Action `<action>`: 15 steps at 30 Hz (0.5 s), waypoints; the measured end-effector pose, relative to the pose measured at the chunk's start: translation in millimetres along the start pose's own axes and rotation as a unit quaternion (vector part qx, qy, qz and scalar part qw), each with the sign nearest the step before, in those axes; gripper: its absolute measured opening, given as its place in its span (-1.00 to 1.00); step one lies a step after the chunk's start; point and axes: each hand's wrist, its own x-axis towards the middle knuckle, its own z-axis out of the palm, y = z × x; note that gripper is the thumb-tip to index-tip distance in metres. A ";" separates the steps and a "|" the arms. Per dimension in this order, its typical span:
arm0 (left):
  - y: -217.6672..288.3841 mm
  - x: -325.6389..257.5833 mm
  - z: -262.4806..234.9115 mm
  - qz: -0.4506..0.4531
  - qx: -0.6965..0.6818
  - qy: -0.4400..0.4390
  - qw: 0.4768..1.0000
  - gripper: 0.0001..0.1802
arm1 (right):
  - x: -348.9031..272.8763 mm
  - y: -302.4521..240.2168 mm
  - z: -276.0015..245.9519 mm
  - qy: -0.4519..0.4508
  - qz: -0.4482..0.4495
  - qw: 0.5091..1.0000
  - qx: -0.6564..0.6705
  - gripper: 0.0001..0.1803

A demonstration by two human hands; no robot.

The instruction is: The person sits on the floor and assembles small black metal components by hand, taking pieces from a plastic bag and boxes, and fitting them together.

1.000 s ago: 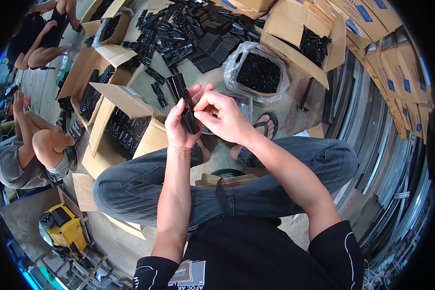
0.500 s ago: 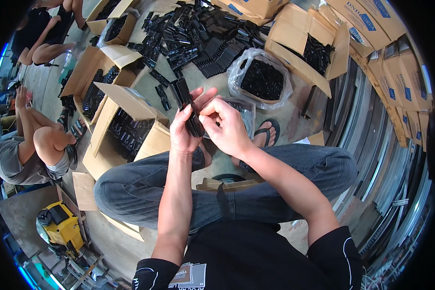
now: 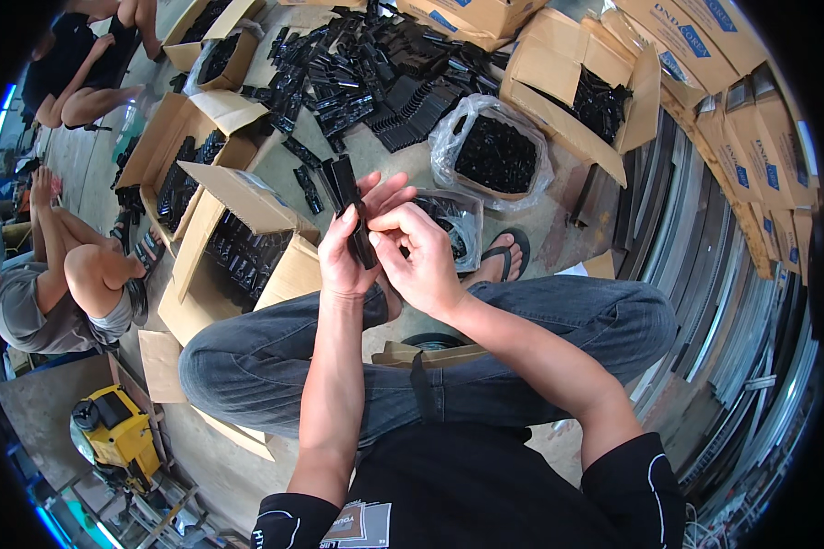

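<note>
The left hand [image 3: 341,263] is gripping 1 black part [image 3: 342,186], its far end projecting beyond the thumb. The right hand [image 3: 423,254] is pinching at its right side, contents indeterminable. Sound handling is probably requiring steady left support.

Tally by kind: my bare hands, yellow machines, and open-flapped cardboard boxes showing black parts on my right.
Bare hands, left hand and right hand: 2
Yellow machine: 1
Open-flapped cardboard box on the right, showing black parts: 1
Total: 4
</note>
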 end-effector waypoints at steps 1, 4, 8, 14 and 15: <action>0.1 -0.1 -0.1 -0.001 0.000 0.000 1.000 -0.30 | 1.9 -3.1 -2.2 -0.017 -0.005 1.000 -0.004 -0.85; -0.8 0.3 0.6 0.008 -0.009 0.007 1.000 -0.34 | 3.7 -2.2 -4.4 -0.031 -0.032 0.999 -0.016 -0.81; -2.3 3.8 6.7 0.024 0.118 0.097 0.988 -0.37 | 0.4 -7.7 -1.0 -0.033 -0.041 0.997 -0.064 -0.66; -15.6 5.5 4.4 0.032 0.112 0.132 0.984 -0.43 | 7.4 6.8 -8.5 -0.028 0.014 0.989 -0.142 -0.53; -15.1 7.0 9.1 0.031 0.093 0.131 0.987 -0.48 | 10.4 10.1 -12.8 -0.038 0.053 0.993 -0.098 -0.53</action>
